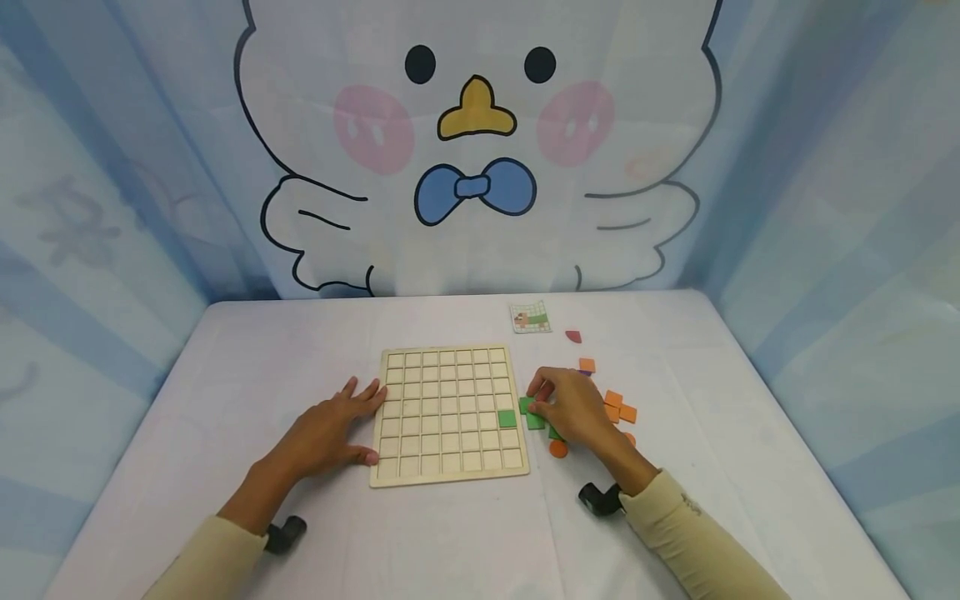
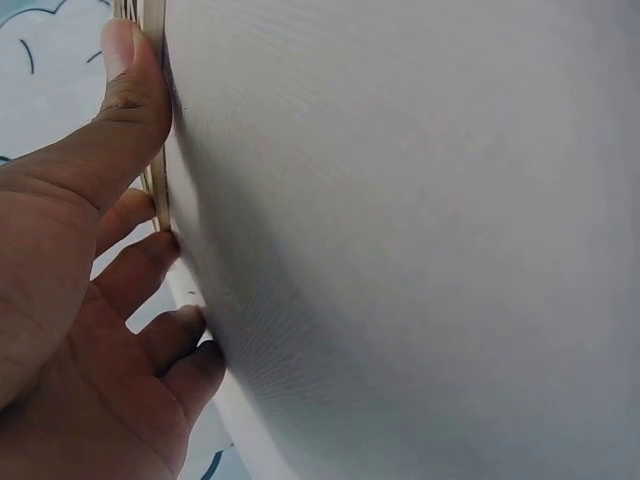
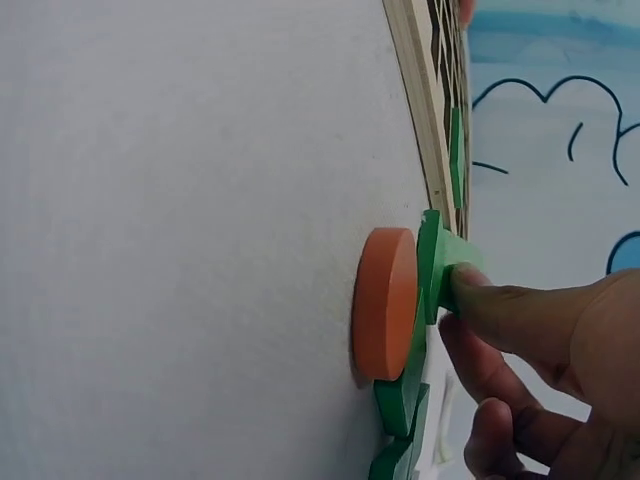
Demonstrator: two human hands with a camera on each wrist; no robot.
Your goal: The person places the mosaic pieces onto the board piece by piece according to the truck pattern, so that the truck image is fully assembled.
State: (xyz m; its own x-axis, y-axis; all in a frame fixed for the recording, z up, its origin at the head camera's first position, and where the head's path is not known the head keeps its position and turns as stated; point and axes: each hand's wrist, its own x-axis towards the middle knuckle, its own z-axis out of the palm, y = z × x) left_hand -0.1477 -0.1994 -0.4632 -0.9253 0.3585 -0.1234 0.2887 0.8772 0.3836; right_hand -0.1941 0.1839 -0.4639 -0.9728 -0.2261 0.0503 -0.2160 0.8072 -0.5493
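Observation:
A wooden grid board (image 1: 432,481) lies on the white table, with one green square tile (image 1: 507,419) in a cell at its right side. My left hand (image 1: 330,429) touches the board's left edge, fingers spread and thumb (image 2: 122,50) on the rim. Just past the right edge, my right hand (image 1: 572,404) pinches a green square tile (image 3: 460,250) between thumb and fingers. Other green tiles (image 1: 535,422) lie below that hand, partly covered by it. Close by is an orange round piece (image 3: 385,305).
Orange square tiles (image 1: 613,398) are scattered right of my right hand. Behind them lie a dark pink piece (image 1: 573,337) and a small picture card (image 1: 530,317). A patterned curtain (image 1: 472,250) hangs behind the table.

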